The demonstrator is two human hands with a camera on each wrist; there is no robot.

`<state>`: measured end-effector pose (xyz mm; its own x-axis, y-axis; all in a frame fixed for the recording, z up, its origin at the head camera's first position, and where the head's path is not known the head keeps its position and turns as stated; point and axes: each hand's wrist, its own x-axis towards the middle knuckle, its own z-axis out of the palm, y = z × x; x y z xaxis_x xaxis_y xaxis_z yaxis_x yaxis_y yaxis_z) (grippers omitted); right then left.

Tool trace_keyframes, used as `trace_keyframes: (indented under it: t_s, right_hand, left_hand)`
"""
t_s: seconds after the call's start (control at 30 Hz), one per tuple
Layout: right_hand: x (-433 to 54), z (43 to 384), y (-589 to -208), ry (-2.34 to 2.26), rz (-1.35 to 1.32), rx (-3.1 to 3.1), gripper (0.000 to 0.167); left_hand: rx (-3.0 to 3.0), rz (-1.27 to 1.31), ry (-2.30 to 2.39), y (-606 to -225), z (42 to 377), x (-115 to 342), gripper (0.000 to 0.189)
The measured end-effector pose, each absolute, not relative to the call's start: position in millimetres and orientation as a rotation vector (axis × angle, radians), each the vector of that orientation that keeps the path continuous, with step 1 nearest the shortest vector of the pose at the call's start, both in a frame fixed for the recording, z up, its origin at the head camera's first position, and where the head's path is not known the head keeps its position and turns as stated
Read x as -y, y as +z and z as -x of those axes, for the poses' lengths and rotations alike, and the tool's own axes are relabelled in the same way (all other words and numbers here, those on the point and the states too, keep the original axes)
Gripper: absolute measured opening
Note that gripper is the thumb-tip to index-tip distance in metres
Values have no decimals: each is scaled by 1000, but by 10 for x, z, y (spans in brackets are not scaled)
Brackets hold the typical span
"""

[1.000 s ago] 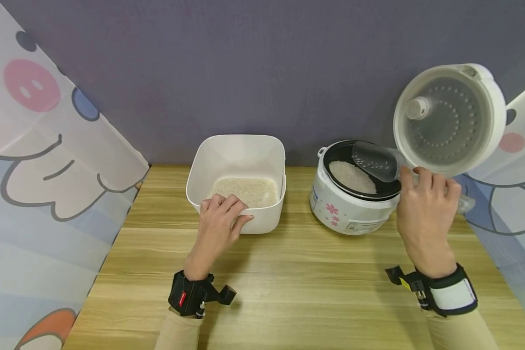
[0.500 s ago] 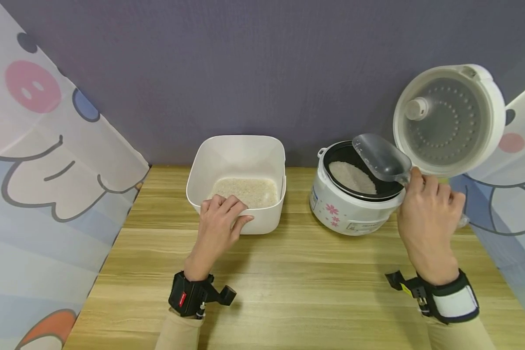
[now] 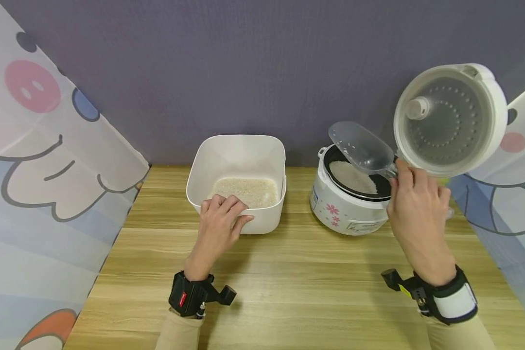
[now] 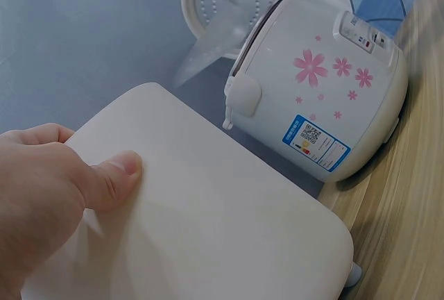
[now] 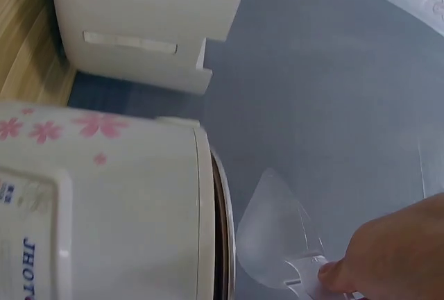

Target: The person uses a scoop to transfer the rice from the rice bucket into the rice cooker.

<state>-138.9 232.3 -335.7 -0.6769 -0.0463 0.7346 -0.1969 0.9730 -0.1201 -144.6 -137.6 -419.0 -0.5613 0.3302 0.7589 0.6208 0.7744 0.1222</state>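
My left hand [image 3: 220,221] grips the front rim of a white square rice bin [image 3: 262,221], fingers over the edge and thumb [image 4: 114,178] outside. Rice [image 3: 245,190] covers the bin's bottom. Over at the right, my right hand [image 3: 420,209] holds a clear plastic scoop [image 3: 362,146] by its handle, bowl raised above the rice cooker [image 3: 345,214]. A few grains cling inside the scoop. White rice [image 3: 353,177] lies in the cooker's dark inner pot [image 3: 380,187]. In the right wrist view, the scoop [image 5: 274,234] shows beyond the cooker's rim.
The cooker's lid [image 3: 450,121] stands open at the back right, close behind the right hand. A grey wall [image 3: 245,63] runs behind both containers. Wooden tabletop [image 3: 297,277] stretches in front of them, with cartoon-printed panels [image 3: 39,160] on either side.
The scoop has tipped up out of the cooker's pot and shifted left, its bowl turning upward. My right hand moved slightly left with it. The left hand has stayed on the bin's rim.
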Motion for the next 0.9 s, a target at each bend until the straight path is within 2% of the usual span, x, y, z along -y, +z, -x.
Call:
trace_keyframes:
  t_s: [0.27, 0.63, 0.9]
  right_hand:
    - [-2119, 1433, -3276, 296, -331, 2332, 42]
    - [-1816, 1677, -3207, 298, -668, 2309, 38]
    - [-1620, 1840, -3209, 167, -812, 2304, 35]
  left_hand:
    - [2193, 707, -482, -4190, 1454, 1371, 27]
    - [2197, 706, -476, -4186, 1448, 1376, 27]
    - [2224, 700, -475, -4170, 1441, 1381, 26]
